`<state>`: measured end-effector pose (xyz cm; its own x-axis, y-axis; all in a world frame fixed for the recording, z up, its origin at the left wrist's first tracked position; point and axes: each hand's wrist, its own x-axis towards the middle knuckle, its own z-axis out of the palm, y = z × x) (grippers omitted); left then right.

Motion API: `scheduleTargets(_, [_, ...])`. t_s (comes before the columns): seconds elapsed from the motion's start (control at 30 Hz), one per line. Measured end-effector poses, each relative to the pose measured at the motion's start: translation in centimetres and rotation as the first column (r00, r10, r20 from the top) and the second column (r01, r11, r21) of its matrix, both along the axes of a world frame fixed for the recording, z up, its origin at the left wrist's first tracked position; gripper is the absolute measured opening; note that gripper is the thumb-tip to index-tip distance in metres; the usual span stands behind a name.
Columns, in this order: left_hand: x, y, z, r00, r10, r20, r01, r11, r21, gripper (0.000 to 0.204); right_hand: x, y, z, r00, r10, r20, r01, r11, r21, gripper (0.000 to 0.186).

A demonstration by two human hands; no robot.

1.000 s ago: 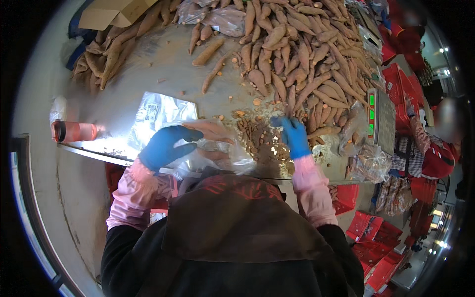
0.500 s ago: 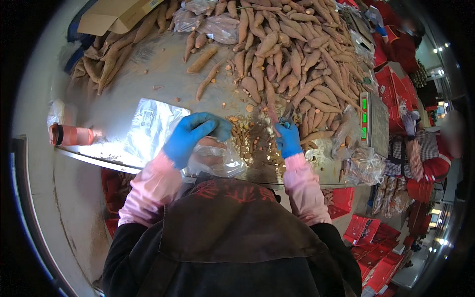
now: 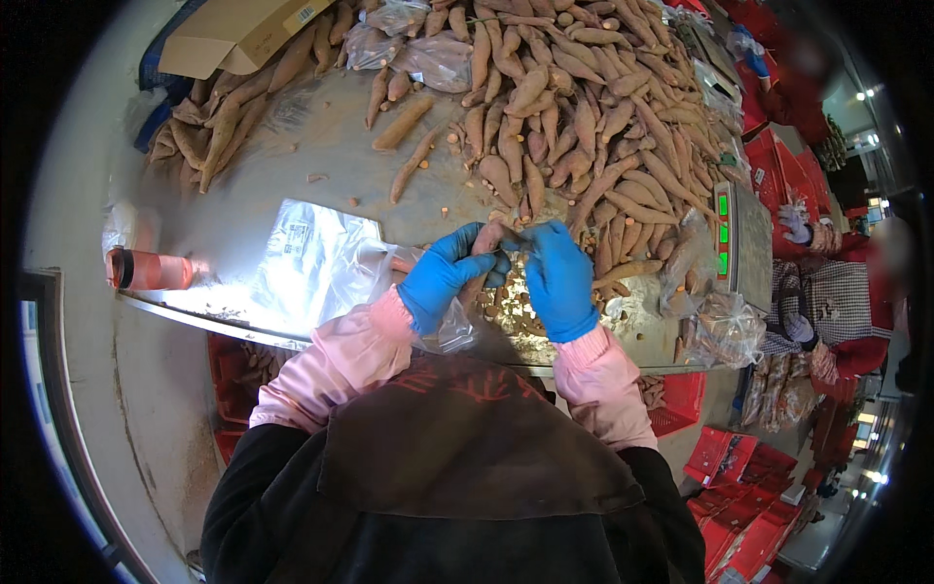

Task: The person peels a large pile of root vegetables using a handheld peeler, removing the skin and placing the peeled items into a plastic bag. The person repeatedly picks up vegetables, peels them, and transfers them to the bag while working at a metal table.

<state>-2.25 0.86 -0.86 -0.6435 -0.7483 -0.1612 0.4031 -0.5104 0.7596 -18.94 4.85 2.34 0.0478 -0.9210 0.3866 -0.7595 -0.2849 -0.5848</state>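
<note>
My left hand (image 3: 449, 278), in a blue glove, is wrapped round a sweet potato (image 3: 492, 237) above the near edge of the table. Beside it my right hand (image 3: 562, 280), gloved the same way, has its fingers pinched together at the sweet potato's far end. Whatever small thing those fingers hold is hidden. Clear plastic bags (image 3: 326, 261) lie left of my left hand, one partly under my wrist. Cut scraps (image 3: 511, 310) are scattered on the table below my hands. Just beyond rises a large heap of sweet potatoes (image 3: 584, 117).
A scale (image 3: 747, 248) with green lit digits stands at the right. A reddish bottle (image 3: 156, 270) lies at the left edge, and an open cardboard box (image 3: 233, 39) sits at the back left. Red crates (image 3: 671, 404) stand below the table. Co-workers are at the far right.
My right hand has drawn a sweet potato back from the heap. My left hand has moved right, off the bags, and now grips it, so both hands are close together.
</note>
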Motion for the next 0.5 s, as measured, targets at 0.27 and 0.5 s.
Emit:
scheduleTargets(0.27, [0.4,0.4,0.4,0.997,-0.019,0.073,0.019,1.0,0.006,0.024,-0.1,-2.2,-1.1,0.967,0.031,-0.252,0.002,0.992,0.129,0.018])
scheduleTargets(0.5, [1.4,-4.0,0.9,0.809,0.367,-0.459,-0.188,0.901,0.39,0.024,-3.9,-2.3,-6.6,0.938,-0.158,0.308,0.03,0.923,0.383,0.016])
